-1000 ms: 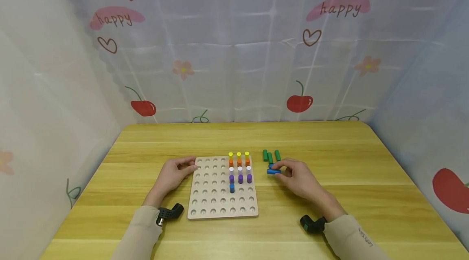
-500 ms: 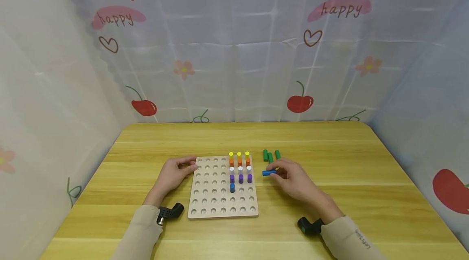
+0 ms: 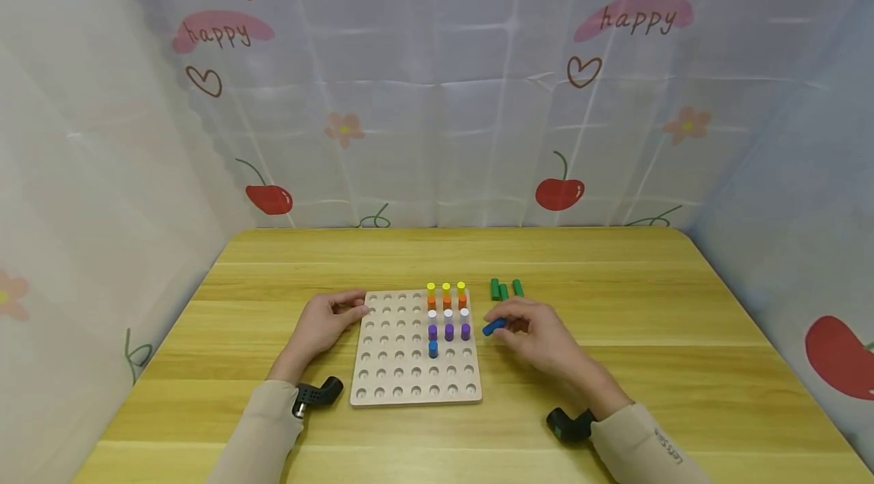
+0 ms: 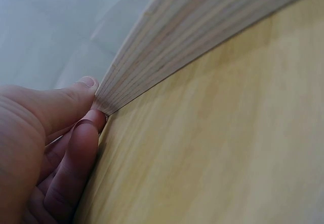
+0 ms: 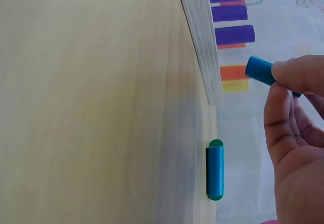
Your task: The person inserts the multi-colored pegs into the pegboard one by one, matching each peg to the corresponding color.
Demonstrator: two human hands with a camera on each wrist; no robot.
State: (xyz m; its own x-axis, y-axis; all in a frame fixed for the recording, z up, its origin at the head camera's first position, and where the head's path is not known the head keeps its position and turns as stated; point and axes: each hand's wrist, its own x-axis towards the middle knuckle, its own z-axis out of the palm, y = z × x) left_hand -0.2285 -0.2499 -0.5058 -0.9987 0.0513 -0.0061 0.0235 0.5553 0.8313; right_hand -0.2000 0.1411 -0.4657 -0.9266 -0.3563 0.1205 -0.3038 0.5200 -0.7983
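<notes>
My left hand (image 3: 322,331) grips the far left corner of the wooden pegboard (image 3: 425,381), thumb on the upper edge and fingers below, as the left wrist view shows. Between thumb and fingers my right hand (image 3: 538,336) pinches a blue peg (image 5: 259,70), tilted, just right of the board. Rows of three yellow, orange, white and purple pegs (image 3: 448,333) stand in the board's right columns. In front of them stands a single blue peg (image 3: 433,350). Another blue peg (image 5: 215,171) lies on the table, hidden behind my right hand in the head view.
Three green pegs (image 3: 495,289) lie on the wooden table (image 3: 580,264) beyond my right hand. The board's left columns and front rows show bare holes. A printed curtain (image 3: 437,150) hangs along the table's far edge. Each wrist carries a black camera (image 3: 570,424).
My right hand has lifted the blue peg and moved left toward the board, turning the peg from lying flat to tilted. My left hand has stayed at the corner.
</notes>
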